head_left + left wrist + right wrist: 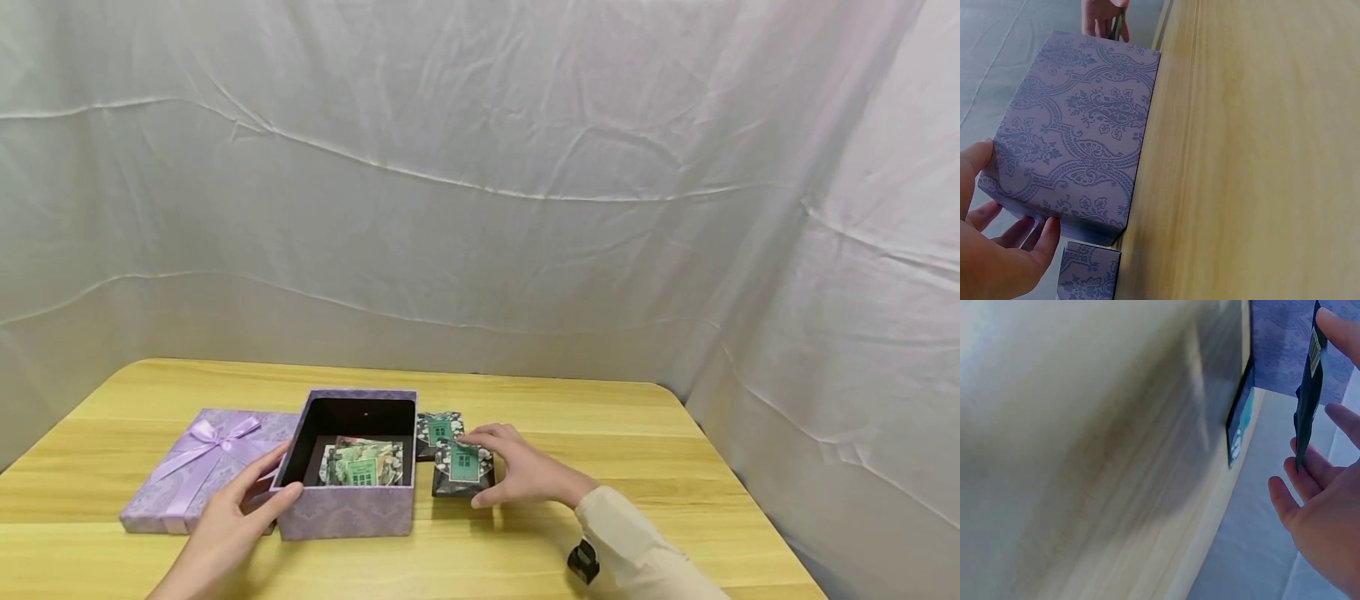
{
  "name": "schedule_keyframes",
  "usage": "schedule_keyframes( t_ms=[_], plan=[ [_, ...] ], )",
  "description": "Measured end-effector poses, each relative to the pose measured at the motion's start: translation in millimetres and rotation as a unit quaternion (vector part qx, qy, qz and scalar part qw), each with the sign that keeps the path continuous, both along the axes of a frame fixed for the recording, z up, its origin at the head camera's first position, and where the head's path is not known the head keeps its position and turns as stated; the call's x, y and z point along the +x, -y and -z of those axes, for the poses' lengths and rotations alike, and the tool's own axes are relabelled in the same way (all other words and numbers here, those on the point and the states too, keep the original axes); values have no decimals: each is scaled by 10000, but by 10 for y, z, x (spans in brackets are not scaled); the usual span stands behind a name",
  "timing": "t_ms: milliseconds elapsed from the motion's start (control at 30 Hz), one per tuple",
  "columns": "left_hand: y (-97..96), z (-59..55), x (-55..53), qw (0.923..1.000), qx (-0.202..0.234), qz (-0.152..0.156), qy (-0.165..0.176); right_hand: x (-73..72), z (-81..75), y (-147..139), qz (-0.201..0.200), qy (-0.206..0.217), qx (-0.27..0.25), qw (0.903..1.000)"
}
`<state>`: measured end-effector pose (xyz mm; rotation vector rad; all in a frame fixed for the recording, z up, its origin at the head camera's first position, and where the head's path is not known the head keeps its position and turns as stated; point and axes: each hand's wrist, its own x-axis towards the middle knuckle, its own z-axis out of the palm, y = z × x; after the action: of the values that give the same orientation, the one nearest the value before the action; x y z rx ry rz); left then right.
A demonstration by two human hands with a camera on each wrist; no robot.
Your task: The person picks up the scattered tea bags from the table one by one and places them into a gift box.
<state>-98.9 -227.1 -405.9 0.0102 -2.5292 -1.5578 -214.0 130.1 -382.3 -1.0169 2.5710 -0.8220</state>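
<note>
My left hand (232,517) grips the front left corner of a purple patterned gift box (345,512), thumb at the front and fingers along the left side. Inside the open box lie several flat sachets (363,473) with green labels. To the right of it, my right hand (528,471) pinches a black floral sachet (463,468) with a green label between thumb and fingers. The right wrist view shows this sachet (1310,394) edge-on, raised off the table. A similar sachet (431,432) lies behind it on the table, against the box's right side.
The purple box lid (262,427) with a ribbon bow lies on the table left of the box, partly behind my left hand. A black strap-like item (582,562) is at my right sleeve. A pale cloth (480,208) hangs behind the wooden table (600,425).
</note>
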Motion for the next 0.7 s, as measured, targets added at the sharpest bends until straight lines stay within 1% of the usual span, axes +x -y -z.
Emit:
schedule_keyframes(
  t_ms=[167,367,700],
  plan=[
    [5,-5,4,10000,-31,20,32,-18,-67,-9,-40,-77,-54,9999],
    [6,-4,0,10000,-60,31,43,-35,-135,1,27,-77,-41,10000],
    [8,-7,4,10000,-16,5,89,-71,-272,53,5,-161,-27,9999]
  ],
)
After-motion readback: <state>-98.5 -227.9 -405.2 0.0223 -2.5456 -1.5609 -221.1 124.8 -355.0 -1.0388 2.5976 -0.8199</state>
